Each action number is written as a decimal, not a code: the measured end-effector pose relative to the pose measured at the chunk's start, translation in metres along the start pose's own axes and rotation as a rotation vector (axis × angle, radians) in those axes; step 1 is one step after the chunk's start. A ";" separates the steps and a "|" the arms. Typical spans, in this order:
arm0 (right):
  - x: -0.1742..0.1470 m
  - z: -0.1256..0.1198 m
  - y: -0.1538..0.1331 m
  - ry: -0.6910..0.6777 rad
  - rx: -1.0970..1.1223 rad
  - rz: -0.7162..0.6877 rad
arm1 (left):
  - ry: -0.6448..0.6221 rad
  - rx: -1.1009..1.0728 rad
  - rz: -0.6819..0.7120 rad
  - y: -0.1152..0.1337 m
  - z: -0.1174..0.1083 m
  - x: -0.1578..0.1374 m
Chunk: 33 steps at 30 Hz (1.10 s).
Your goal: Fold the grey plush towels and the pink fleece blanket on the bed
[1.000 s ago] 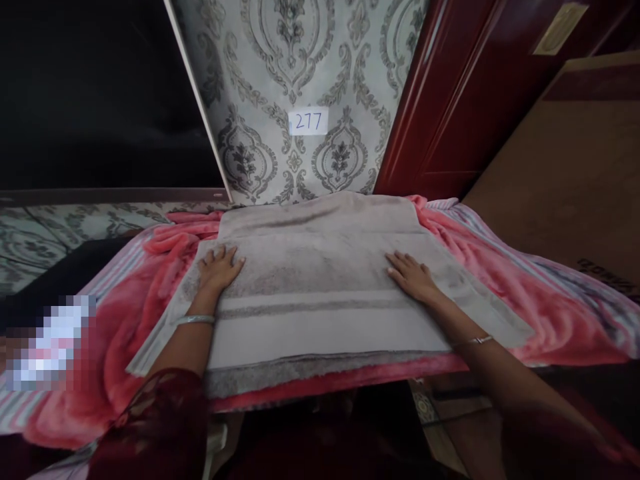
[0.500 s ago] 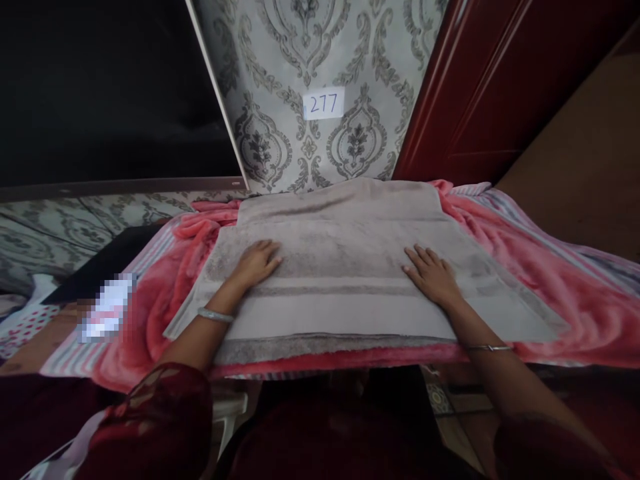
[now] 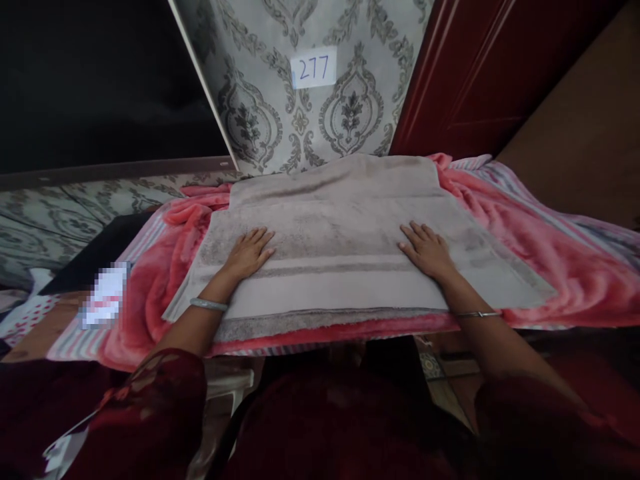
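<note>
One big black screen (image 3: 105, 80) fills the upper left of the frame. Below it, at the left edge, is a dotted cloth (image 3: 31, 315). Next comes a white thing (image 3: 106, 297), too blurry to make out, by the striped edge of a soft pink blanket (image 3: 135, 320). Then comes the left hand (image 3: 250, 253), just left of the middle. It lies palm down on a big gray cloth (image 3: 320, 290), and its grip is loose, with the fingers stretched out. A pale bracelet (image 3: 209, 304) goes around that wrist. The gray cloth is spread out in the middle of the frame, on top of the pink blanket. Above it, a white card (image 3: 314, 67) that says 277 is on the patterned wall (image 3: 300, 121). Right of the middle, the right hand (image 3: 427, 252) lies palm down on the gray cloth too, its grip loose as well. A thin bracelet (image 3: 479, 314) goes around this wrist. A shiny red panel (image 3: 470, 73) stands at the upper right, beside a brown board (image 3: 585, 133).
</note>
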State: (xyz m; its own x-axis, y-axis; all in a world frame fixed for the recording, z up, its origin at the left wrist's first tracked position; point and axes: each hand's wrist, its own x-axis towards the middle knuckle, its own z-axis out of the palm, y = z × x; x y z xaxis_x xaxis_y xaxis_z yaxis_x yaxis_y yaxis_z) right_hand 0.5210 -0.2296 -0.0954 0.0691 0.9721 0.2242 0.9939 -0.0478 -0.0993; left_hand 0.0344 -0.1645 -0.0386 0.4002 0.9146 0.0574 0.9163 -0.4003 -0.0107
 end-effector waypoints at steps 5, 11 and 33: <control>-0.010 -0.012 -0.038 -0.043 0.018 0.001 | 0.005 0.002 0.023 0.046 -0.007 -0.011; -0.040 -0.012 -0.114 -0.170 0.083 -0.408 | -0.069 -0.118 0.349 0.102 0.017 -0.030; -0.110 -0.017 0.119 -0.023 -0.020 0.256 | -0.005 0.003 -0.227 -0.047 0.012 -0.104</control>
State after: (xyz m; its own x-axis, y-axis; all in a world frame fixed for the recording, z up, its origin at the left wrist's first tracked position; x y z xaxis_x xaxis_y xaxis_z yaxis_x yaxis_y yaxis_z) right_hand 0.6334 -0.3462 -0.1158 0.3166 0.9328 0.1720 0.9459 -0.2971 -0.1303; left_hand -0.0496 -0.2399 -0.0560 0.1839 0.9815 0.0534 0.9829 -0.1841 -0.0015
